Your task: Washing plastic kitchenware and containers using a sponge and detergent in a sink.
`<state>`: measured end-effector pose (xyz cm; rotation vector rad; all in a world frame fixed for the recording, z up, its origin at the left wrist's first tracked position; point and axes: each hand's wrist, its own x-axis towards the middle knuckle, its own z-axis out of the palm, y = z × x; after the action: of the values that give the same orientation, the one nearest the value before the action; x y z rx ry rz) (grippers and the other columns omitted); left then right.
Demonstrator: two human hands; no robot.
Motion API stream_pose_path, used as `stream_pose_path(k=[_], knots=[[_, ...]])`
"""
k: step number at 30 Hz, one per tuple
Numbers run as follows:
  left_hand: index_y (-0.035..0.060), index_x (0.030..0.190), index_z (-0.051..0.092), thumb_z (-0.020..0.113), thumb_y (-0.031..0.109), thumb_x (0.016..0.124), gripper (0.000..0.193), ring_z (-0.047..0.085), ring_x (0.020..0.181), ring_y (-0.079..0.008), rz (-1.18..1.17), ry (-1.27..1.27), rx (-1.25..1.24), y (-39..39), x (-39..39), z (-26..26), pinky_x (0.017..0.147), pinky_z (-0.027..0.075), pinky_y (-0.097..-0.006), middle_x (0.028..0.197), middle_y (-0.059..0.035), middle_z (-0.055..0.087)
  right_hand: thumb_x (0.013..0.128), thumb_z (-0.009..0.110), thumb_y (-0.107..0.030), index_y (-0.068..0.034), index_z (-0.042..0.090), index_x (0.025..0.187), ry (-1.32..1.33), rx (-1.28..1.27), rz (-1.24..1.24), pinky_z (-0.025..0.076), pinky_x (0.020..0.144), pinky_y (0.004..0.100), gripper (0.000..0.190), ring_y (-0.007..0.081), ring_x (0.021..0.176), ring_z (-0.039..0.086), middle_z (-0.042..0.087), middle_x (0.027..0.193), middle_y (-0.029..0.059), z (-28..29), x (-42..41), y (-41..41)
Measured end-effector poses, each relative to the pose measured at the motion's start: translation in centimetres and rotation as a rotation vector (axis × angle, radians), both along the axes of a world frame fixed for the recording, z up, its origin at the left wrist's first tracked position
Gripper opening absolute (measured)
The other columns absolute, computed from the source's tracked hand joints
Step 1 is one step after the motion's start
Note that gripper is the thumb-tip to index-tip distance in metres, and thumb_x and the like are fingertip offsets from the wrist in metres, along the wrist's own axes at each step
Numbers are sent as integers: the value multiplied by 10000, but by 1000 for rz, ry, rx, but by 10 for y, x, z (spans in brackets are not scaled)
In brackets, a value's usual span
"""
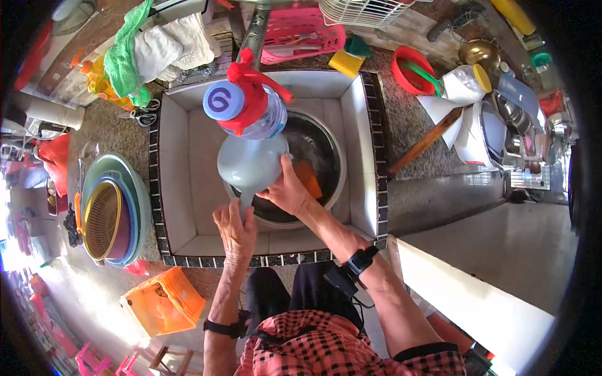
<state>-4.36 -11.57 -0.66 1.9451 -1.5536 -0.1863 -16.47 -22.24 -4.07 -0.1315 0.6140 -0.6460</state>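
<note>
A pale grey ladle (251, 164) with a large round bowl is held over the tiled sink (202, 188). My left hand (237, 230) grips its short handle. My right hand (289, 185) holds the edge of the bowl. Under and beside it, in the sink, stands a round metal basin (341, 164) with water and an orange piece (308, 178) in it. Above the ladle, a clear plastic bottle (268, 110) with a blue cap hangs at the faucet (256, 35), tied with red cloth, and hides part of the bowl's far side.
Stacked basins and a yellow strainer (101, 218) stand left of the sink, with scissors (145, 114) farther back. Behind it are a pink basket (303, 28) and a yellow sponge (346, 62). A red bowl (400, 56), a wooden stick (425, 141) and a white pot (472, 134) lie to the right.
</note>
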Motion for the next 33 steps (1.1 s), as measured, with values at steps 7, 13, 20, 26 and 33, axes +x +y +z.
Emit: stream_pose_path(k=[7,13,20,26,33], knots=[[2,974,550,548,215,861,241,550,740,-255,208,378,202,17,26,-14,644,439,-352,790,-151,562,880,408,-532,-61,375,1263,105,-47,47,334,986,462,608,255,1148,452,468,1251,118,-8,-12,11],[2,896,582,428,322,917,356,465,606,-89,220,773,195,18,32,13,573,385,-264,618,-21,515,917,402,-438,-31,426,1199,198,25,-183,389,947,427,496,252,1095,493,517,1170,126,-31,-31,10],[41,835,586,481,407,883,384,526,627,-109,121,1317,174,42,33,12,567,392,-240,643,-28,558,863,572,-310,-51,572,1063,560,-278,-236,466,787,311,327,185,873,588,614,965,62,-27,-25,-15],[52,868,585,563,315,849,265,518,629,-88,134,1352,230,45,27,13,606,413,-221,648,-19,555,790,636,-179,-10,576,933,1148,-1236,-106,473,661,336,229,257,703,616,628,782,162,-4,-10,-29],[1,1064,493,521,260,874,322,510,607,-112,138,1397,284,59,43,35,676,451,-279,650,-55,536,727,676,-295,-38,592,864,1273,-1731,753,432,616,438,303,325,677,574,598,697,126,45,-13,-68]])
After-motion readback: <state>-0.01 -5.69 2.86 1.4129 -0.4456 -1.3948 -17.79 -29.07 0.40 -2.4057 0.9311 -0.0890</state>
